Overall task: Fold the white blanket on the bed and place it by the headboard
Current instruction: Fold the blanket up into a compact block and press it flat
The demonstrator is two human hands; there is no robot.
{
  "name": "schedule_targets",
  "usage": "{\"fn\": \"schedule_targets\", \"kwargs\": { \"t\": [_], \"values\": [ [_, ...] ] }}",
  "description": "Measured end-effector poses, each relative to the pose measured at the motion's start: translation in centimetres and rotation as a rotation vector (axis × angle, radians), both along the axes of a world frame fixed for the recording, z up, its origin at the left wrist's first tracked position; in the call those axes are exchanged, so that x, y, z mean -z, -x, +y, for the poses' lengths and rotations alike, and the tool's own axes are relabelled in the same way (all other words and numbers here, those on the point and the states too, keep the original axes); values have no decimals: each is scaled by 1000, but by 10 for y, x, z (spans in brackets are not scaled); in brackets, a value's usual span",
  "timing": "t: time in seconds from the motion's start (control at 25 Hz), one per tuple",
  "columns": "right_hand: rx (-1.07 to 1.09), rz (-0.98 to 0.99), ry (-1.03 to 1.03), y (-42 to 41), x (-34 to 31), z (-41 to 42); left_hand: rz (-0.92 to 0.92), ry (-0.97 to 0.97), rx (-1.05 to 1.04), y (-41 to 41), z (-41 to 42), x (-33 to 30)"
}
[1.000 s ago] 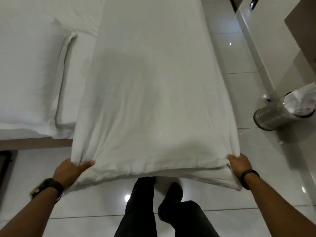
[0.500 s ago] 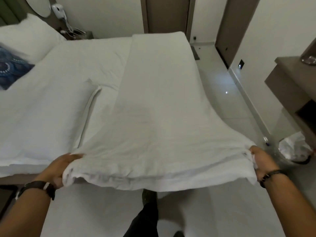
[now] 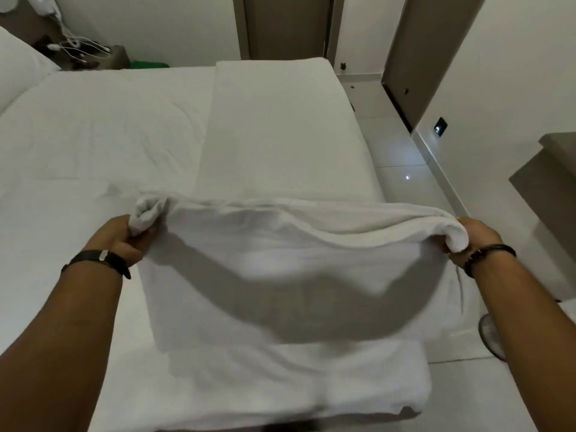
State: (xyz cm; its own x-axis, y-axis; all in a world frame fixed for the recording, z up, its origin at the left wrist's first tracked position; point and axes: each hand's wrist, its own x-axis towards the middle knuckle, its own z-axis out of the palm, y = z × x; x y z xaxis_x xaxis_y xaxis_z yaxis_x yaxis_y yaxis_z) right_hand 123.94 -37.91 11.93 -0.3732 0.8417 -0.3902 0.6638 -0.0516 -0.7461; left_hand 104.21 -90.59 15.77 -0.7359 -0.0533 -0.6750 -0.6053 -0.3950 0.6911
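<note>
White blanket (image 3: 280, 145) lies lengthwise along the right side of the bed (image 3: 93, 145), its near end lifted and doubled back. Left hand (image 3: 124, 241) and right hand (image 3: 473, 235) each grip a corner, fingers curled into the fabric. No legible writing.

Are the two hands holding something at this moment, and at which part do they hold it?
Yes, the white blanket. The left hand grips one corner of its lifted edge and the right hand grips the opposite corner.
</note>
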Motion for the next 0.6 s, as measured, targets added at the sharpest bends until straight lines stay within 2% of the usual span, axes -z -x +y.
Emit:
{"fn": "schedule_targets", "kwargs": {
  "t": [0.04,0.08,0.12,0.2,0.24,0.32,0.36,0.4,0.52,0.6],
  "values": [
    [5,-14,133,23,3,-3,-35,-115,-32,33,7,17],
    [15,65,128,46,12,-1,-24,-89,-71,64,17,38],
    [83,201,163,68,19,-1,-25,10,-21,91,25,56],
    [158,385,284,97,47,-8,-58,336,181,121,32,95],
    [111,352,252,110,62,-12,-25,607,336,131,37,119],
    [-203,-1,-40,122,106,-14,163,1128,687,148,43,167],
    [-347,-191,-196,129,123,-10,283,1279,847,155,48,185],
    [-492,-323,-340,137,134,-6,403,1386,961,161,55,199],
    [-863,-549,-706,179,162,10,714,1627,1176,188,87,227],
    [-1055,-663,-776,214,177,17,783,1732,1380,203,111,237]
  ]
}}
